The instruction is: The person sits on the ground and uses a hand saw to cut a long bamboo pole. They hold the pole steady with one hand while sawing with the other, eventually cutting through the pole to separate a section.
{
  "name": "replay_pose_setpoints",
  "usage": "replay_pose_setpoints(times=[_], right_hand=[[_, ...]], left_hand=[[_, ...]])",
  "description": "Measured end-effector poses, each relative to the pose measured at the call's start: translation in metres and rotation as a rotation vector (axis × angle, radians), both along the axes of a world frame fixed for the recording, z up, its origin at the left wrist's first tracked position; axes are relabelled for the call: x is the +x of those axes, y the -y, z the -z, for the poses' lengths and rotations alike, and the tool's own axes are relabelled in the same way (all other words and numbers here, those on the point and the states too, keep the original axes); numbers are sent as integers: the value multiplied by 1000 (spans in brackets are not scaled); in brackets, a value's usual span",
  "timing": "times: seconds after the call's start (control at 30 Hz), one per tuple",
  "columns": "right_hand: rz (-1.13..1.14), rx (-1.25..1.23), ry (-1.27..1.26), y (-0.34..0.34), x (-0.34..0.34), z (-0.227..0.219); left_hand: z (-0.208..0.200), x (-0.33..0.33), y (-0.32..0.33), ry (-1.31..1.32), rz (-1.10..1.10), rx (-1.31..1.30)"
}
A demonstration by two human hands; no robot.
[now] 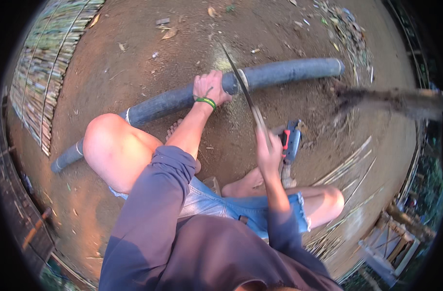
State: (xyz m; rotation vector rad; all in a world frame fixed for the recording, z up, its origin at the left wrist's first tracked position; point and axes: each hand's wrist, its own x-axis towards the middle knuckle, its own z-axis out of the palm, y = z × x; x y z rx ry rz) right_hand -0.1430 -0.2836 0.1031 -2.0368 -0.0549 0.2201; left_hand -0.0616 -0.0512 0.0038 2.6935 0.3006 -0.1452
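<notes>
Slip risk: saw-like blade [244, 85] crossed the bamboo pole [294, 72] at a pale ring, just beside the left hand [211, 89]; a skip off the round surface could have put its edge into the thumb.
Roll risk: pole's 2 o'clock end had no hand on it; a weak hold could have let it turn and bind the blade.
Pole position: on dirt ground [149, 58], 9 to 2 o'clock, partly hidden by the left knee [105, 140].
Left fingers: near 12 o'clock, close together, curled over pole; grip force, couldn't tell.
Right fingers: right hand [270, 153] at 3 o'clock, wrapped round blade's near end; blur hid finger spacing.
Red-and-grey tool [292, 143]: just right of that hand, type unclear.
</notes>
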Motion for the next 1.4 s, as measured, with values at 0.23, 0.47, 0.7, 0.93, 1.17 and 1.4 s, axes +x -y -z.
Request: replay_pose_setpoints(times=[0.23,0.47,0.7,0.93,1.17,1.4], right_hand=[[-55,-18,140,11,2,-3],[-54,-129,57,-34,56,27],[34,-126,36,-66,51,22],[5,359,-6,-27,109,-86],[86,171,11,16,10,-30],[125,175,-153,8,-11,4]], left_hand=[[-6,10,-8,-46,-33,26],[-8,16,1,-78,28,-85],[-3,12,-1,-48,-19,-34],[-4,19,-11,-75,-3,-49],[-1,-1,18,78,-22,85],[1,-1,11,97,-30,81]])
